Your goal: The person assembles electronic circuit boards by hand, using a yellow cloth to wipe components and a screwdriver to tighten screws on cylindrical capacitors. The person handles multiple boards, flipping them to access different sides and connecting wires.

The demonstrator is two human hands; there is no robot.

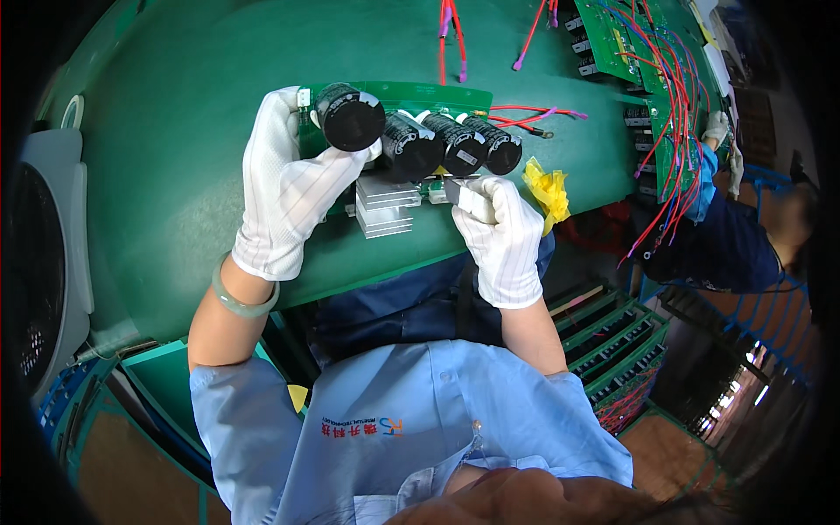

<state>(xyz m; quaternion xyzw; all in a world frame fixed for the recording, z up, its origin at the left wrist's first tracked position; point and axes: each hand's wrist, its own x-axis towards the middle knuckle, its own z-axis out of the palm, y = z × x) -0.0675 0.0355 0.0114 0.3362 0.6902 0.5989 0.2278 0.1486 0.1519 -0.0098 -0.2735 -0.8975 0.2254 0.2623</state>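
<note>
My left hand (pixel 289 188), in a white glove, grips the left end of a green circuit board (pixel 429 92), its thumb beside a large black capacitor (pixel 353 122). More black capacitors (pixel 457 144) stand in a row along the board. A finned silver heat sink (pixel 385 208) juts from the near edge. Also gloved, my right hand (pixel 500 236) is closed in a pinch on a small flat grey-and-white piece (pixel 468 199) against that edge, right of the heat sink. Its exact kind cannot be made out. Red wires (pixel 534 114) extend from the board's right end.
A crumpled yellow cloth (pixel 549 191) lies by my right hand on the green tabletop (pixel 184 114). Wired circuit boards (pixel 669 131) are piled at right, near a co-worker's gloved hand (pixel 716 127). More boards (pixel 617 346) fill a rack below. A round black-fronted device (pixel 39 254) stands left.
</note>
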